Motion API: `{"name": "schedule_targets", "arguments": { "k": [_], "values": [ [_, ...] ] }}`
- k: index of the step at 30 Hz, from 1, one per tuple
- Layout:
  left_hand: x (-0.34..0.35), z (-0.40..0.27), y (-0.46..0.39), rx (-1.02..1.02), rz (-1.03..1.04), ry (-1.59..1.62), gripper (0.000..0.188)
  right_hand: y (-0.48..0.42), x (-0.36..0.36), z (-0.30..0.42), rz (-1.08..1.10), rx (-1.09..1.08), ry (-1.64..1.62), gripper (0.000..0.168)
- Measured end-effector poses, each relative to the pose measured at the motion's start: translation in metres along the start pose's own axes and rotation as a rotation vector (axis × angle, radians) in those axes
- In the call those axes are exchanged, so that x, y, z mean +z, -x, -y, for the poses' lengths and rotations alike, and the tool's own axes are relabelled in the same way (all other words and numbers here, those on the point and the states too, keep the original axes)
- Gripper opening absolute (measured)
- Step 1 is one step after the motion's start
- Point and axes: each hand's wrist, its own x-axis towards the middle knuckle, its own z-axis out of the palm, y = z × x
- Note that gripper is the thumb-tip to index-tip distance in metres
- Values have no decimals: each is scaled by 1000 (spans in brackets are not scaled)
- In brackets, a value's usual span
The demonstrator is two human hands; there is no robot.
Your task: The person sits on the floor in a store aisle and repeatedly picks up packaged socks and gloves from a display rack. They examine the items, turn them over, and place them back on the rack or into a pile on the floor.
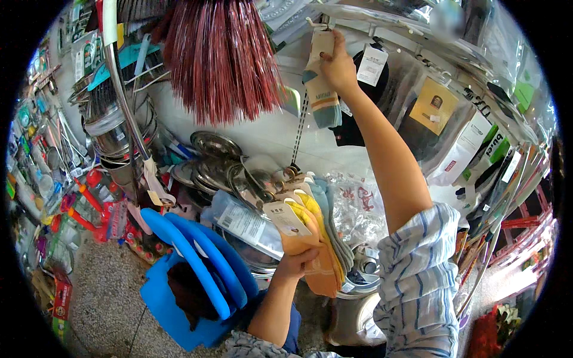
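Note:
My left hand (295, 264) grips a bundle of carded socks (313, 264) at the lower middle; orange and yellow pairs lie in front and grey-green ones behind. Higher up, my right hand (340, 62) is closed on the card of a cream and teal pair of socks (326, 100), which hangs at a hook end near the top. A black-dashed strip or chain (301, 129) runs down between that pair and the bundle. To the right of my right hand hangs a black item with a white tag (372, 65).
Red broom bristles (224, 67) hang at upper left. Metal lids (215, 145) and packaged goods lie behind the bundle. Blue plastic seats or scoops (201, 268) stand at lower left. Packaged garments (432, 107) hang on hooks at right. A metal pole (125, 98) stands left.

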Motion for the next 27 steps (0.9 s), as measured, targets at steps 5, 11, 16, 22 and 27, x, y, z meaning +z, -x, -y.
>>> {"name": "schedule_targets", "arguments": {
  "k": [5,11,16,22,27],
  "values": [
    [-2,3,-2,-84,-95,-149,60,-6,10,-22,-105,21,104,73],
    [19,-7,-6,-24,-28,-96,55,77,-38,13,-73,-252,-237,57],
    [29,-19,2,-24,-86,-149,62,167,-86,47,702,180,-551,50],
    [15,-9,9,-16,-51,-138,65,198,-109,44,826,268,-670,39],
    [19,-11,10,2,-8,-233,66,199,-124,49,801,381,-767,33]
  ]
}}
